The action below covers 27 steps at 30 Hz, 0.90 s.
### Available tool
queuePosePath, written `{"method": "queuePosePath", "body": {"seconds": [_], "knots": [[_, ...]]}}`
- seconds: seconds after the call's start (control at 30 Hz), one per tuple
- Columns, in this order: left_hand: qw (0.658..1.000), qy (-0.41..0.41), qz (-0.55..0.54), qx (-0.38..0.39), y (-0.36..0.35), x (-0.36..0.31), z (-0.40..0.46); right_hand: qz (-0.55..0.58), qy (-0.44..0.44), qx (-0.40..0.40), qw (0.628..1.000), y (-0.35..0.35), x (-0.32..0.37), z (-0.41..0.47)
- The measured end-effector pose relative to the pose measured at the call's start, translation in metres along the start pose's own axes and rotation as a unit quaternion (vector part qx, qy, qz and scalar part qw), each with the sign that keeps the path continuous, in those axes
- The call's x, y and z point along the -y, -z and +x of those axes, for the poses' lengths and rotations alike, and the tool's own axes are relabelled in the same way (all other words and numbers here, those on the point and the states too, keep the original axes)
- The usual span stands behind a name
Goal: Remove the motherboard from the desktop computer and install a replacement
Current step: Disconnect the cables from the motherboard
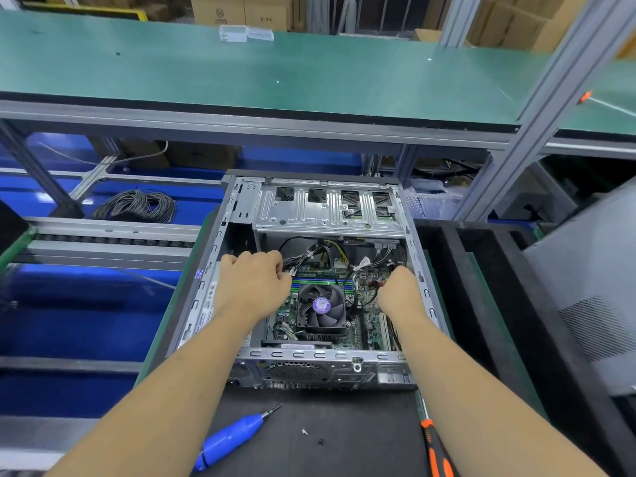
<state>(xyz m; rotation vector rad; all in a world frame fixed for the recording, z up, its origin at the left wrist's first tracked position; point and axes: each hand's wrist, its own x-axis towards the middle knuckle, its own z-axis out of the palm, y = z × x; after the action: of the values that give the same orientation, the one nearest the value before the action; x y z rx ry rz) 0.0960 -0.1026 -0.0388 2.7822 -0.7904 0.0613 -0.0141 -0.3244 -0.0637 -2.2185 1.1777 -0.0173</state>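
Head view: both hands reach into the case (pixel 220 270) over the motherboard (pixel 373 318); left hand (pixel 254 284) pinches cables (pixel 303 258), right hand's (pixel 399 292) grip cannot be told.

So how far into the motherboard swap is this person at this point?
Early. Done: the case lies open and two loose screws sit on the mat beside the blue electric screwdriver. In hand: the left hand and right hand are inside, at the cables along the board's far edge. Left: the motherboard with its fan is still seated; no replacement is in view.
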Motion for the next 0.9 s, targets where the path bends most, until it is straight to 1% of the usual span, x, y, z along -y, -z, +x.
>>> {"method": "queuePosePath", "body": {"seconds": [0.1,0.2,0.27,0.3,0.33,0.37,0.4,0.47,0.53,0.63,0.73,0.87,0.9], "knots": [[0.999,-0.011,0.047,0.010,0.001,-0.004,-0.003,-0.011,-0.011,0.021,1.000,-0.002,-0.005,0.000],[0.990,-0.039,0.132,0.022,0.004,-0.010,-0.006,-0.098,-0.022,0.063,0.993,-0.002,0.002,-0.001],[0.973,-0.110,0.201,0.026,0.003,-0.016,-0.006,-0.114,-0.026,0.060,0.991,-0.003,0.005,0.002],[0.964,-0.150,0.217,0.035,0.002,-0.023,-0.007,-0.124,-0.024,0.053,0.991,-0.005,0.004,0.006],[0.959,-0.180,0.212,0.052,-0.001,-0.032,-0.008,-0.137,-0.022,0.047,0.989,-0.005,0.006,0.007],[0.961,-0.189,0.186,0.081,-0.005,-0.041,-0.009,-0.149,-0.021,0.044,0.988,-0.005,0.007,0.009],[0.964,-0.178,0.154,0.122,-0.010,-0.050,-0.010,-0.162,-0.021,0.043,0.986,-0.007,0.006,0.013],[0.963,-0.146,0.108,0.199,-0.021,-0.060,-0.006,-0.150,-0.026,0.049,0.987,-0.011,0.006,0.018],[0.960,-0.119,0.076,0.243,-0.027,-0.058,-0.001,-0.114,-0.035,0.060,0.991,-0.014,0.003,0.025],[0.959,-0.087,0.013,0.269,-0.032,-0.052,0.005,-0.035,-0.076,0.062,0.995,-0.018,0.000,0.032],[0.958,-0.082,0.021,0.273,-0.036,-0.055,0.005,0.052,-0.108,0.073,0.990,-0.022,-0.001,0.036],[0.955,-0.074,0.023,0.286,-0.038,-0.057,0.003,0.068,-0.114,0.056,0.990,-0.022,-0.003,0.038],[0.955,-0.073,0.019,0.287,-0.038,-0.057,0.003,0.090,-0.104,0.049,0.989,-0.020,-0.002,0.039]]}}
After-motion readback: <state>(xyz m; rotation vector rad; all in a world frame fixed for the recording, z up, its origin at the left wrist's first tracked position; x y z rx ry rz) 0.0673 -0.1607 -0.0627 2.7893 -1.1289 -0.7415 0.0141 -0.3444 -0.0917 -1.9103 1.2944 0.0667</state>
